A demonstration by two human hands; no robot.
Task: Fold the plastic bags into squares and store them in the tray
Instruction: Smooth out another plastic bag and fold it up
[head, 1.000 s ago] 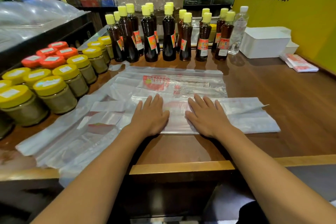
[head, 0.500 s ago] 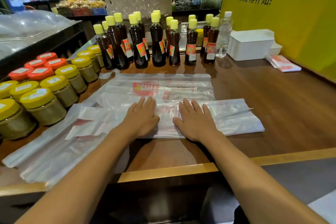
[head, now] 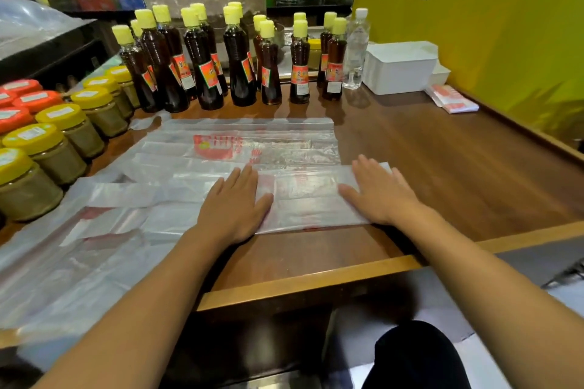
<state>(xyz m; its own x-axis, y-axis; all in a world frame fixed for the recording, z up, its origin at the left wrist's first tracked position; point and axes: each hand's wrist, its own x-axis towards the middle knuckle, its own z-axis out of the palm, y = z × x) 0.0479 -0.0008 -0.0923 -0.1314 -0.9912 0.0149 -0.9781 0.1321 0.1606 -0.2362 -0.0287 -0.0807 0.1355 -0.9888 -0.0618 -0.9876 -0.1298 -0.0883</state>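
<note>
Near the front edge of the counter point(head: 316, 275): two flat palms pressing down on a folded strip of plastic bag point(head: 303, 199). Left hand point(head: 235, 204) on the strip's middle stretch, fingers straight and close together, gripping nothing. Right hand point(head: 377, 191) planted on the strip's right end, fingers straight and slightly spread, likewise only pressing. Long axis of the strip running left to right, parallel to the front edge, with its tail trailing off left past the left hand toward the loose pile of bags point(head: 79, 256). So, by the look of it: right end nearer the right hand, ready to be flipped leftward over the stretch between the palms, left hand as anchor. Slippery film, likely to spring open unless held. Just beyond the fingertips, another flattened bag with red print point(head: 252, 142), untouched. Along the left edge, jars with yellow and red lids point(head: 57, 133); along the back, dark bottles point(head: 240, 73). Far right back corner, the white tray point(head: 399, 68), well apart from both hands, nothing stored visibly yet.
</note>
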